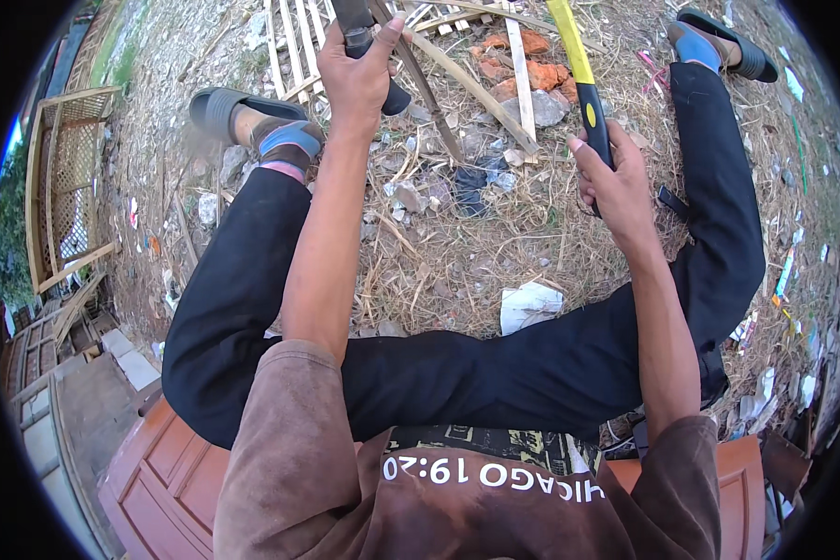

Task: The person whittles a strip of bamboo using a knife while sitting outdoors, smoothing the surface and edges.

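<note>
My left hand [359, 79], at the upper middle, is closed around a black-handled tool [354, 21]. The tool's upper end runs out of the picture, so its kind is hidden. Just right of this hand, a thin dark brown strip [427, 89] slants down toward the ground; whether my fingers touch it I cannot tell. On the right, my right hand [616, 177] grips the black lower part of a yellow-and-black tool handle [577, 56]. Its head lies beyond the upper edge.
Wooden slats [299, 47] lie at the top, beside a long pale stick [476, 84] and broken orange bricks [532, 70]. Dry straw, stones and a white scrap [530, 306] cover the ground between my legs. A wooden lattice frame [70, 187] stands far left. Beneath me is a reddish-brown panelled board [173, 476].
</note>
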The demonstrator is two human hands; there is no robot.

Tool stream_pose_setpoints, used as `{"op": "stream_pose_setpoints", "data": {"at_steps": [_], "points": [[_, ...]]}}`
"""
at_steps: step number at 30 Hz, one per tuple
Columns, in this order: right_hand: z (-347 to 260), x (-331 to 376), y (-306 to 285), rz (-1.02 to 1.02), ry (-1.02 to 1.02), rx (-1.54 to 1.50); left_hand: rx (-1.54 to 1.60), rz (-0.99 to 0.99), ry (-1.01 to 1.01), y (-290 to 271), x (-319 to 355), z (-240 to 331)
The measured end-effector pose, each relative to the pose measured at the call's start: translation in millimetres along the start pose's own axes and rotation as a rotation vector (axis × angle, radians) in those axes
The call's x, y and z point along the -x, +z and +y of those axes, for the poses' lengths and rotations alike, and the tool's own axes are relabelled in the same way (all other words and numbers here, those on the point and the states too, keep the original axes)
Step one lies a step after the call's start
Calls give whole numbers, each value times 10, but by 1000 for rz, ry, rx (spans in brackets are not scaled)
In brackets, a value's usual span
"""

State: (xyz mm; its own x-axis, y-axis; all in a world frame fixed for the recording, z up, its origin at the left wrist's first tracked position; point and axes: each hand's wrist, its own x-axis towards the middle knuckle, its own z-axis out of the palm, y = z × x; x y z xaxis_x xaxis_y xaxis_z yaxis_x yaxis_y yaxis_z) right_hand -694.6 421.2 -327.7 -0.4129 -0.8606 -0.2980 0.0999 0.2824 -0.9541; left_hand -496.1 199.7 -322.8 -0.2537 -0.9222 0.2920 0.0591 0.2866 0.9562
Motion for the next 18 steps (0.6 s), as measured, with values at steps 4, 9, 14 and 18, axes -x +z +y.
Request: {"op": "stream_pose_setpoints", "data": {"at_steps": [4, 9, 14, 18], "points": [[-23, 40, 242, 21, -80, 36, 15, 57, 66, 48, 48, 95], [-94, -74, 570, 55, -114, 216, 39, 11, 71, 73, 219, 236], [-25, -258, 974, 25, -218, 49, 45, 5, 38, -17, 382, 195], [50, -490, 1170, 23, -308, 15, 96, -6, -20, 39, 417, 299]]}}
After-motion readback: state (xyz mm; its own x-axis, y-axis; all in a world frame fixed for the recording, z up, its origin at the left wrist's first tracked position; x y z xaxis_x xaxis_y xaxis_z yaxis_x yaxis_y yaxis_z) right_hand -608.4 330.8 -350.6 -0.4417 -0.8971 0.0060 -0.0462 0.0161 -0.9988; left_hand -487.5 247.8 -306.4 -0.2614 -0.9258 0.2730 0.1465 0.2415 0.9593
